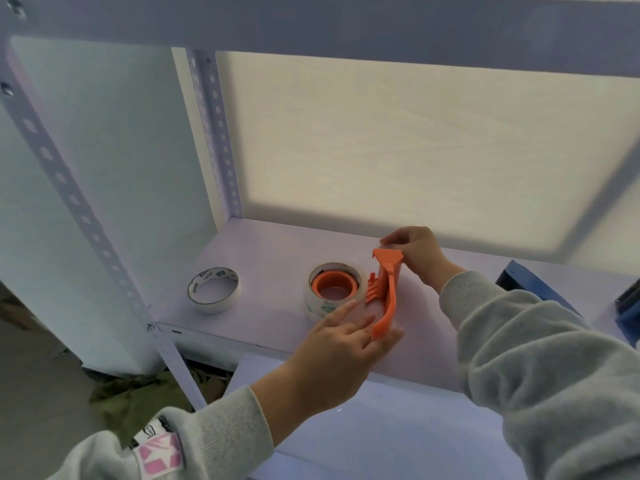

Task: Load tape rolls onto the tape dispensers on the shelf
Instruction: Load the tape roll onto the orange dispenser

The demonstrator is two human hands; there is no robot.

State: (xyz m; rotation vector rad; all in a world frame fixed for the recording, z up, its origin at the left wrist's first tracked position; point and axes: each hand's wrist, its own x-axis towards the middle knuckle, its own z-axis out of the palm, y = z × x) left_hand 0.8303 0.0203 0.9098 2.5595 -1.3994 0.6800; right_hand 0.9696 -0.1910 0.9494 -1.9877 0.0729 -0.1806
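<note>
One clear tape roll (334, 289) sits on the orange plastic dispenser (382, 292), gripped by both hands (left hand (341, 344), right hand (415, 252)); left of it, the white masking-tape roll (214, 289) waits.

I face a white metal rack (72, 199) with perforated posts. Its pale back panel (398, 143) glows with a bright patch of light. Down left, I see grey floor (38, 375) and olive cloth (138, 393).
</note>
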